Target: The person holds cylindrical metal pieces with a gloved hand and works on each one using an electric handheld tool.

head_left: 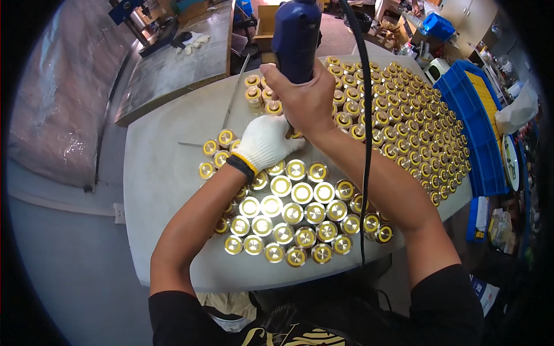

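My right hand (pixel 306 104), bare, is wrapped around a dark blue corded power tool (pixel 297 40) held upright, its lower end pointing down. A black cable (pixel 367 115) hangs down in front of my right forearm. My left hand (pixel 265 141) wears a white knitted glove with a yellow cuff. Its fingers close around a metal cylinder (pixel 296 134) just below the tool, mostly hidden by my hands. Where the tool's tip meets the cylinder cannot be made out. Toward me stand several shiny cylinders (pixel 302 193) with yellow rings on their tops.
Many cylinders with raised centres (pixel 404 127) fill the right of the pale table (pixel 167 155). A thin metal rod (pixel 235 92) lies at the back left. Blue crates (pixel 470 127) stand along the right edge. A workbench (pixel 179 72) with gloves is beyond the left side.
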Motion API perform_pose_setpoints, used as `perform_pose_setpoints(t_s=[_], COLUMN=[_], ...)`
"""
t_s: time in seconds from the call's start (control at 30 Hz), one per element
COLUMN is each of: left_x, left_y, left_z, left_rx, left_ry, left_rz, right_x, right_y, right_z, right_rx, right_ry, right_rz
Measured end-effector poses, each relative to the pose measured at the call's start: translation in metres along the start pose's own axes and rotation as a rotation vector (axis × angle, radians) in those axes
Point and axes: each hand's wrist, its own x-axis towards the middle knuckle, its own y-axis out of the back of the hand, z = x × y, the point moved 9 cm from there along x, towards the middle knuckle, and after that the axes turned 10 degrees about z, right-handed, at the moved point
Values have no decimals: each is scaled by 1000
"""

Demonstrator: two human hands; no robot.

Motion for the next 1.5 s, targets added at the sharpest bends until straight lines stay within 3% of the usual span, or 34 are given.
perform_pose_setpoints(t_s=[0.2,0.27,0.33,0.4,0.47,0.6,0.67,0.73,0.83,0.9,1.23,1.43,1.5], left_x=[2,-4,-13,-21,-27,-23,-9,-1,10,17,11,7,5], left_y=[11,12,7,11,16,25,63,82,66,42,38,35,24], left_z=[8,9,4,17,25,15,-7,-21,-35,-41,-40,-42,-44], left_rx=[-4,93,-43,-253,-158,-141,-39,117,88,177,76,63,-60], left_ry=[-23,14,-20,33,77,49,125,34,-22,23,52,50,122], left_rz=[-48,-163,-152,-307,-408,-329,18,238,225,12,-151,-4,-176], right_x=[9,20,37,47,56,67,68,65,66,66,47,30,25], right_y=[-1,13,22,28,25,3,-9,-17,-26,-30,-34,-47,-52], right_z=[-19,-3,-21,-27,-20,4,16,26,36,36,35,19,16], right_rx=[-111,90,285,260,276,307,333,286,267,261,274,206,161], right_ry=[102,-243,-176,-170,-174,-188,-210,-226,-205,-193,-291,-215,-187], right_rz=[-45,4,10,29,21,-46,-58,-66,-88,-104,-186,-311,-351])
